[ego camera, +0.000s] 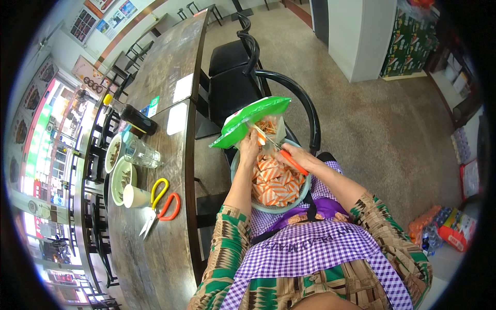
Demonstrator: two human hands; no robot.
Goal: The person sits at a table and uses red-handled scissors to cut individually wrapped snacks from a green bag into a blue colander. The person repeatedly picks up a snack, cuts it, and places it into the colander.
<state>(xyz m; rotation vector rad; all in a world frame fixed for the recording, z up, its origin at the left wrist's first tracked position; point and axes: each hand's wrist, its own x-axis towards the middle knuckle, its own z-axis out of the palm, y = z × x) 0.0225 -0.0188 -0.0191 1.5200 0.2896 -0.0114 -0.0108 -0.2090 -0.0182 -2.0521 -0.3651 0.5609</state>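
Note:
My left hand (249, 146) pinches a small orange-and-white striped paper packet (261, 137) above a pale blue plastic basket (307, 190). In my right hand (297, 154) is a pair of scissors with red handles (293, 162), its blades reaching to the packet. The basket rests on my lap, and many more striped packets (277, 182) fill it. Just beyond my hands is a green plastic bag (252, 116), partly hiding a clear bag or container with orange-and-white scraps (268, 124). My fingers cover part of the pinched packet.
On the wooden table (166, 259) at left lie a second pair of scissors (159, 205), a paper cup (135, 196), glass tumblers (142, 152), two bowls (124, 180) and a dark bottle (137, 118). Black chairs (232, 91) stand ahead; plastic bags (441, 226) sit at right.

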